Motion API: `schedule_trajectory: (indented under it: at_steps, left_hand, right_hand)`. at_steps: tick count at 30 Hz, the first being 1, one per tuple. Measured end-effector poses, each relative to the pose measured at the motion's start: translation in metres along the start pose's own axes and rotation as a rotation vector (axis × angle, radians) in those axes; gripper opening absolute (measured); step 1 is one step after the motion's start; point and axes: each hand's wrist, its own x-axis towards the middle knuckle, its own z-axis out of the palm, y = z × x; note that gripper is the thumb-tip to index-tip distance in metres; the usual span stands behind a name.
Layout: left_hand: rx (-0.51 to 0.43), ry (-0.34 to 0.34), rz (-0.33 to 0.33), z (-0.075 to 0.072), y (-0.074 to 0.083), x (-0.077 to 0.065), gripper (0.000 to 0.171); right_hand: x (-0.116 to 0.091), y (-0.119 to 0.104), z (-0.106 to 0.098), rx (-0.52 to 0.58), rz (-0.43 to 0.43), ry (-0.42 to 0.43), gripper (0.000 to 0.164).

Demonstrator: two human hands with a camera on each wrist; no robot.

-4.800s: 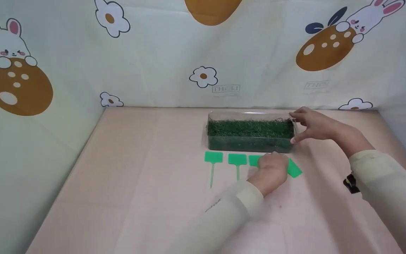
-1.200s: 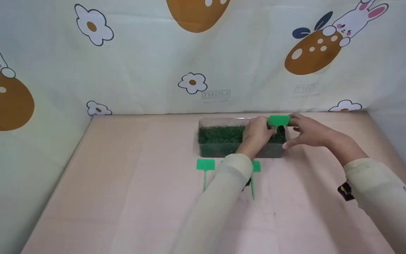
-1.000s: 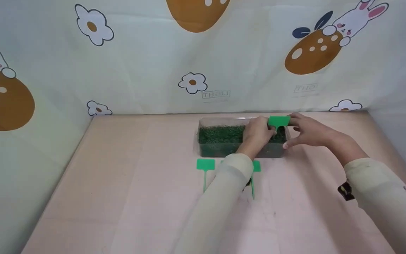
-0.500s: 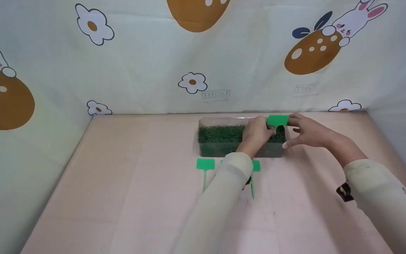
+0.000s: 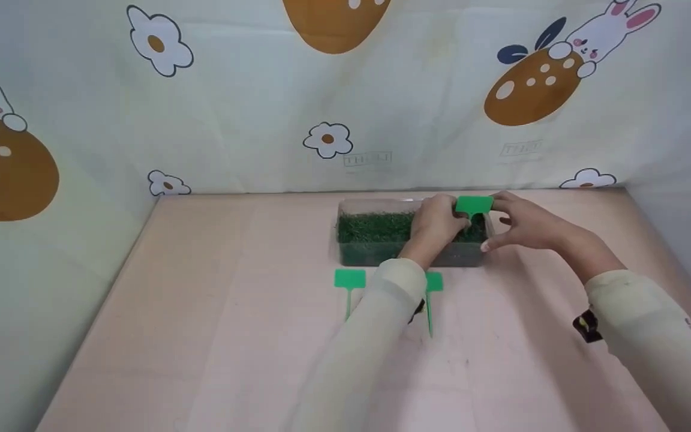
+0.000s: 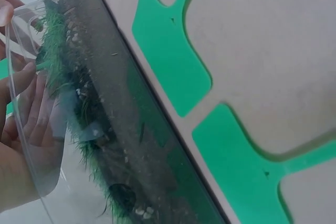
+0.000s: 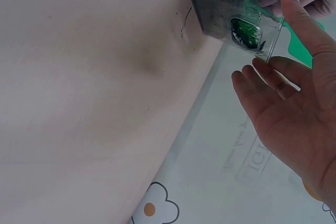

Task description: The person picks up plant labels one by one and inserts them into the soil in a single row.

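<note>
Standing nearly upright above the grass point(image 5: 375, 227), at the right end of a clear tray point(image 5: 375, 255), a green tag point(image 5: 474, 204) has its stem pinched between thumb and fingers of the left hand point(image 5: 437, 221); I cannot tell how deep the tip sits. Unlike a few seconds ago, that hand is no longer down at the table point(image 5: 201, 288) but over the tray with this tag, which I take to mean it is being planted. Over the last second, I see both hands barely move. The tag lies between them, the right hand point(image 5: 525, 222) just to its right, spread about the tray's end, thumb at the front corner, seemingly steadying it. Before the tray, two more tags point(image 5: 350, 278) lie flat, one on each side of the left sleeve point(image 5: 357, 348). Behind hangs a patterned backdrop point(image 5: 249, 108).
</note>
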Motion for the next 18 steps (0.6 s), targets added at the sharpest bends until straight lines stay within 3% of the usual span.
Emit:
schedule_trajectory:
  at_steps: [12,18]
  left_hand:
    - [-0.002,-0.008,-0.012,-0.016,-0.006,-0.002,0.023]
    - [-0.034,0.0,0.008,-0.024,-0.011,-0.005,0.016]
  right_hand:
    - [0.0,-0.001,0.0,0.004,0.009,-0.01,0.08]
    - [0.0,-0.002,-0.002,0.002,0.012,-0.012,0.081]
